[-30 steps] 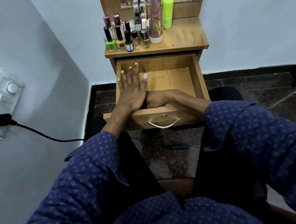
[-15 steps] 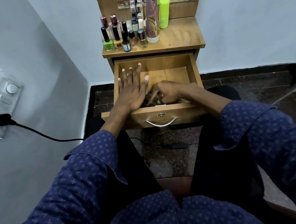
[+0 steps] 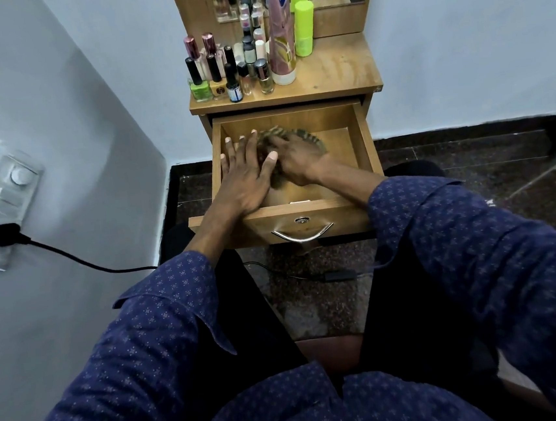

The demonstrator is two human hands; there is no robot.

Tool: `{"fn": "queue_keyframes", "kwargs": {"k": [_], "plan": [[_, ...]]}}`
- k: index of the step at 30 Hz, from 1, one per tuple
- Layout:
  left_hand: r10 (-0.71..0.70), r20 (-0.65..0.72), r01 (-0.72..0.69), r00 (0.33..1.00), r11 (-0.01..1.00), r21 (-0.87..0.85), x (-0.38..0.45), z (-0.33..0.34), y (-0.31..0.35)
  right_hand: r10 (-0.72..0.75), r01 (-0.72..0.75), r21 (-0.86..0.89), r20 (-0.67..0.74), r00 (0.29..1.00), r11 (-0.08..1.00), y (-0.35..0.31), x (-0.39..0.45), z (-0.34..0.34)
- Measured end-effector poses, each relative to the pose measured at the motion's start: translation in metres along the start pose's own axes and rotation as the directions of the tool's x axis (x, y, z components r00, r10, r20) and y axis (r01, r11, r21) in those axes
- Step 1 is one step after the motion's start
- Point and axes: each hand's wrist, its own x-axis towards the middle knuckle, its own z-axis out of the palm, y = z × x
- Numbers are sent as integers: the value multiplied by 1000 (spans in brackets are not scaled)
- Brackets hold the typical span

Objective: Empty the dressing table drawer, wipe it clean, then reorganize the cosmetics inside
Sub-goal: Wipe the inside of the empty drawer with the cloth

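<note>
1. The drawer [image 3: 361, 141] of the wooden dressing table [image 3: 334, 72] is pulled out, its wooden floor bare at 3 o'clock.
2. The left hand [image 3: 246, 176] lies flat in the drawer at 9 o'clock, fingers straight and spread, pressing the floor.
3. The right hand [image 3: 295, 161] sits at the centre, just beside the left, palm down on a brownish cloth [image 3: 310, 137]; whether its fingers curl round the cloth I cannot tell.
4. The cloth shows past the fingers toward 12 o'clock, blurred.
5. The cosmetics bottles [image 3: 239, 71] stand upright on the table top at 10 o'clock of the drawer, a tall pink tube [image 3: 282, 40] and a lime-green container [image 3: 304, 28] beside them.
</note>
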Motion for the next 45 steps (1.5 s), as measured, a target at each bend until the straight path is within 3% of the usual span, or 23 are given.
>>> {"fn": "queue_keyframes", "kwargs": {"k": [5,11,13,15,18,23,29,33,37,41,45], "plan": [[26,35,-29,999,997,77,1,-1,-2,218,-208,-176,40,975,962,53,-22,-3],[44,-5,-43,999,989,139,0,-4,1,210,-167,-323,105,972,932,49,-34,-33],[51,-25,-47,998,988,145,0,-5,1,190,-93,-395,214,958,914,40,-36,-36],[48,-23,-44,999,989,143,-1,-4,0,251,-72,-413,397,883,908,29,-44,-37],[47,-20,-44,999,990,134,1,-3,0,357,-185,-363,496,791,913,19,-55,-42],[54,-13,-51,998,989,139,2,-2,1,397,-332,-218,544,739,918,16,-64,-52],[49,12,-51,999,990,129,4,0,4,238,-305,43,524,818,951,23,-63,-39],[42,21,-44,999,991,126,5,1,4,161,-284,149,544,823,947,25,-76,-44],[51,8,-52,999,991,120,4,0,1,219,-256,-34,633,743,966,19,-81,-58],[49,-12,-47,999,990,134,2,0,-1,371,-237,-294,591,716,926,1,-79,-63],[61,3,-61,998,985,162,3,0,1,351,-201,-293,676,648,935,-14,-78,-75]]}}
